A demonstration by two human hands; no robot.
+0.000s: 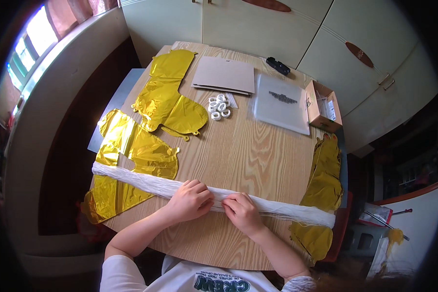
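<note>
A long bundle of white thread (146, 183) is stretched across the near part of a wood-grain table (238, 163), slanting slightly down from left to right, with loose strands fraying along its lower edge. Just left of the right hand (243, 212), the left hand (191, 199) is laid at the bundle's middle; its fingers are curled together and strands are held beneath them. By the right hand, strands are pinched between thumb and fingers; how many are caught cannot be told.

The bundle's left end is laid over a shiny gold foil balloon (136, 146), flat and creased, and its right end over another flat gold foil balloon (324, 170) along the table's right edge. A third gold foil balloon (170, 97) is spread flat at the upper left. Beyond the bundle, small white ribbon rolls (219, 107) are clustered near the table's far half. Behind them grey cardboard sheets (226, 75) are stacked; to the right, a clear plastic packet (280, 114) with dark print is placed beside an open cardboard box (321, 121). A black object (278, 66) is set near the far edge, before pale cabinets (258, 29).
</note>
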